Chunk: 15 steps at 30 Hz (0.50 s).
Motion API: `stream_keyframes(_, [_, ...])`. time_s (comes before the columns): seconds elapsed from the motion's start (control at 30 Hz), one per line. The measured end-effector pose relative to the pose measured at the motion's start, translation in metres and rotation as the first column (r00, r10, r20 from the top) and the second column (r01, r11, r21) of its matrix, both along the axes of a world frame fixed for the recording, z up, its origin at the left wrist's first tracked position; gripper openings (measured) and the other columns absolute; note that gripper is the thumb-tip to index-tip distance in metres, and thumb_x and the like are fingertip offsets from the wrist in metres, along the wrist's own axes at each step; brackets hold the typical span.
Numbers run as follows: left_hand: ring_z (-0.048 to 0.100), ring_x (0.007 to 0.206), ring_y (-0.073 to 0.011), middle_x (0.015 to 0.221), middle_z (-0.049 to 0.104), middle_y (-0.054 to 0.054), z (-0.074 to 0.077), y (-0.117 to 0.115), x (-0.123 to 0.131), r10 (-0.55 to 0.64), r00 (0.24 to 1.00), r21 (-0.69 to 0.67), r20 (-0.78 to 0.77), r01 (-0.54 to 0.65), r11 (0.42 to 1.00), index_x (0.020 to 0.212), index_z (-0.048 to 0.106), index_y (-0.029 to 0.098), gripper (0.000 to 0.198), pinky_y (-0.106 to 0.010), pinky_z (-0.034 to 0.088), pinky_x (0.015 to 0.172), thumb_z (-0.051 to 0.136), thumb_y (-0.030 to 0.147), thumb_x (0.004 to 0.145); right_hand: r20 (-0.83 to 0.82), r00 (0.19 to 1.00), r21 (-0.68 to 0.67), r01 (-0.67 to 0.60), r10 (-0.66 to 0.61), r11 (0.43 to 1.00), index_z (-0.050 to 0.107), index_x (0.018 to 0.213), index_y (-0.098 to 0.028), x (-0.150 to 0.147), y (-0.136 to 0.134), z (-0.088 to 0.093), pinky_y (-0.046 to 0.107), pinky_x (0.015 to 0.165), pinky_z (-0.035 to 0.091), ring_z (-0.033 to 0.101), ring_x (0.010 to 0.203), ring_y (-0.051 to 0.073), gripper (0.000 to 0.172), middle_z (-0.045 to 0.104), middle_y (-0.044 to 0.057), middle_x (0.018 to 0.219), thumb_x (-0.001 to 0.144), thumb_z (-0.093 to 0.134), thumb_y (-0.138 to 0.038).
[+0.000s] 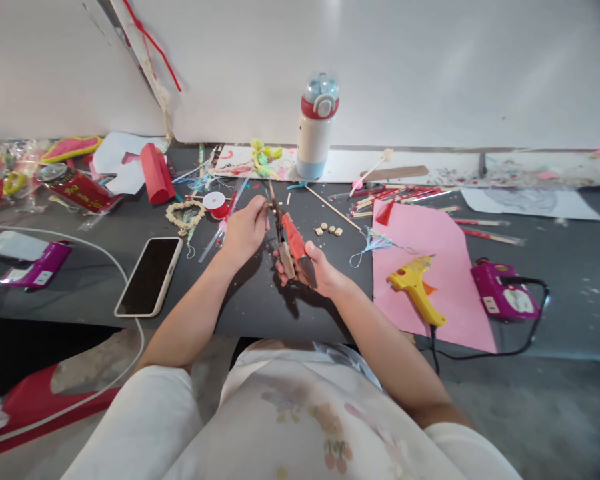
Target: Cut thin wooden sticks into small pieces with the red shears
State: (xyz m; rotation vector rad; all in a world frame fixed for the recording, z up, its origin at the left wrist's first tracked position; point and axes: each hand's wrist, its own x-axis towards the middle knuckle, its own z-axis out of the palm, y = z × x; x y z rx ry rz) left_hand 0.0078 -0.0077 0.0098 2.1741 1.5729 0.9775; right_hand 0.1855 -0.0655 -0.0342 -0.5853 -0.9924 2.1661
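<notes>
My right hand (pixel 316 269) is closed round the handles of a pair of cutters (pixel 291 241) with red and tan grips, blades pointing away from me. My left hand (pixel 247 229) is pinched at the blade tips, holding something small that I cannot make out. Both hands hover over the dark table (pixel 240 313) just in front of me. A few small wooden bits (pixel 329 231) lie right of the cutters.
A phone (pixel 149 275) lies left, a yellow glue gun (pixel 416 287) on pink paper (pixel 430 267) right, with a purple box (pixel 503 294). A bottle (pixel 317 127) stands at the back. Red sticks (pixel 400 197), a red ribbon spool (pixel 215 203) and scraps clutter the far side.
</notes>
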Motion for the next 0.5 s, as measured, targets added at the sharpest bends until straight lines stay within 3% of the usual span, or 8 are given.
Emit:
stream_keyframes(0.17, [0.061,0.058,-0.0145,0.061,0.060,0.002,-0.002,0.000,-0.001,-0.042,0.999,0.051,0.007,0.042,0.998,0.083,0.051,0.023,0.035,-0.026,0.041,0.062,0.032,0.045,0.102,-0.002,1.000,0.006,0.000,0.000,1.000,0.057,0.092,-0.021,0.002,-0.002,0.003,0.033,0.072,0.049,0.057,0.071,0.016,0.062,0.059,0.001,0.082,0.062,0.074,-0.072])
stream_keyframes(0.37, [0.060,0.055,-0.0127,0.058,0.057,0.003,-0.003,0.000,-0.001,-0.073,0.996,0.109,0.048,0.067,0.992,0.085,0.052,0.022,0.045,-0.025,0.044,0.060,0.026,0.055,0.102,0.076,0.996,0.173,0.035,-0.049,0.984,0.054,0.085,-0.022,-0.002,-0.005,0.010,0.029,0.061,0.042,0.047,0.065,0.015,0.056,0.053,0.000,0.072,0.066,0.071,-0.072])
stream_keyframes(0.5, [0.062,0.058,-0.0126,0.062,0.060,0.002,-0.003,-0.002,-0.001,-0.048,0.994,0.085,0.095,0.040,0.996,0.090,0.054,0.022,0.049,-0.026,0.047,0.063,0.026,0.060,0.101,0.131,0.982,0.193,0.108,-0.134,0.975,0.053,0.092,-0.022,-0.004,-0.007,0.013,0.030,0.064,0.040,0.046,0.068,0.016,0.059,0.052,0.000,0.077,0.064,0.073,-0.070])
